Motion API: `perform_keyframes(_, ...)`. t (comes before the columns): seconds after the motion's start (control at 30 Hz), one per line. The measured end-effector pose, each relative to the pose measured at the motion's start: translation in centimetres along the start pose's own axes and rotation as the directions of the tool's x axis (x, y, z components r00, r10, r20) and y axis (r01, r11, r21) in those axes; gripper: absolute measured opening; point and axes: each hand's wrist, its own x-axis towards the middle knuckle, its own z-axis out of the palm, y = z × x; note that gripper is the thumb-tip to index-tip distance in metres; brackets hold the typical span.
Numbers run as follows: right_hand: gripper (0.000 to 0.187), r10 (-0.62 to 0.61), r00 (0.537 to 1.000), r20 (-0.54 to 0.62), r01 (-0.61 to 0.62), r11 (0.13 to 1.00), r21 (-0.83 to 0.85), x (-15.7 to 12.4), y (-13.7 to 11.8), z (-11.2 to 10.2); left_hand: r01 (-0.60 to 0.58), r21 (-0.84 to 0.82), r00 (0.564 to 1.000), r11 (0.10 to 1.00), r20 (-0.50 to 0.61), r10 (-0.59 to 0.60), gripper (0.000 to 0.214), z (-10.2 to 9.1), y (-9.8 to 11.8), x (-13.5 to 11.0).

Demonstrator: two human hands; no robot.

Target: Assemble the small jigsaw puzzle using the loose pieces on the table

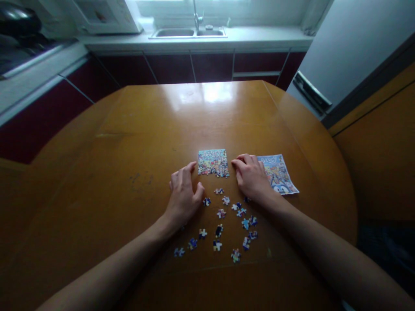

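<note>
The puzzle (213, 163) is seen partly built on the surface (129, 129). Its left edge is touched by the left hand (183, 194), fingers loosely spread, nothing held. Its right edge is met by the right hand (251, 177), fingers bent, empty, laid partly over the picture sheet (282, 173). Loose pieces (218, 230) are scattered between the wrists.

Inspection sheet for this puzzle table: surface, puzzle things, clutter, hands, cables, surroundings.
Surface: glossy wooden table, scuffed, window glare.
Job's things: part-built puzzle; loose pieces scattered nearer the person; picture sheet to its right.
Clutter: nothing seen.
Hands: left hand at puzzle's left edge, right hand at its right edge, partly over the sheet; both open.
Cables: nothing seen.
Surroundings: sink, dark red cabinets, fridge.
</note>
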Motion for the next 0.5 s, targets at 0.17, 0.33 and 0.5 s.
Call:
perform_keyframes(0.17, 0.029, 0.003, 1.000, 0.000, -0.003, 1.000, -0.006, -0.01, -0.03, 0.06, -0.031, 0.038, 0.999, 0.999, 0.012, 0.030, 0.053, -0.18, 0.32, 0.19)
perform_keyframes(0.33, 0.029, 0.007, 1.000, 0.008, -0.007, 1.000, -0.005, 0.04, -0.09, 0.05, -0.024, 0.071, 0.999, 0.997, 0.031, 0.022, 0.049, -0.28, 0.44, 0.25)
perform_keyframes(0.5, 0.029, 0.004, 1.000, 0.002, -0.004, 1.000, -0.013, 0.05, -0.07, 0.02, -0.048, 0.063, 0.998, 0.997, 0.030, 0.046, 0.049, -0.26, 0.35, 0.27)
